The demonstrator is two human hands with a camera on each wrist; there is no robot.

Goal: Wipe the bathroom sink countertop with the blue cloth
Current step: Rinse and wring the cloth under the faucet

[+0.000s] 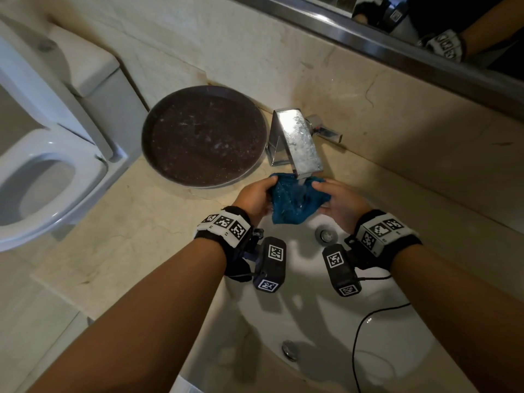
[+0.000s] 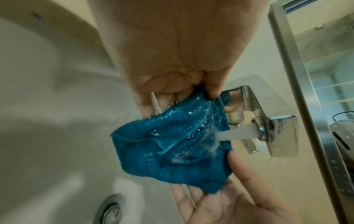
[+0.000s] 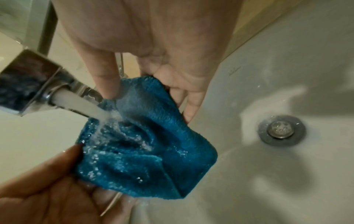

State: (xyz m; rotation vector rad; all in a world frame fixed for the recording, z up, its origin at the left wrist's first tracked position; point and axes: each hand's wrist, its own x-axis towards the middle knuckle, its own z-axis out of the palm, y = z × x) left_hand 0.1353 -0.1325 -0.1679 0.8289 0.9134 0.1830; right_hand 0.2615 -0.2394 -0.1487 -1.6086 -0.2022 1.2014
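Gleaming beige marble countertop (image 1: 136, 231) surrounds white sink (image 1: 312, 321).

forearms bare | black wristbands (image 1: 224, 226) with white square-code tags | black wrist cameras (image 1: 269, 263) | thin black cable (image 1: 365, 330)

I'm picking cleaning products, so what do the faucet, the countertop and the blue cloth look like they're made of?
Faucet: polished chrome-look metal, mirror reflections, water-spotted. Countertop: beige veined stone, probably marble, dull sheen. Blue cloth: looped, fuzzy weave, likely microfibre, soaked under the stream; both hands hold it.
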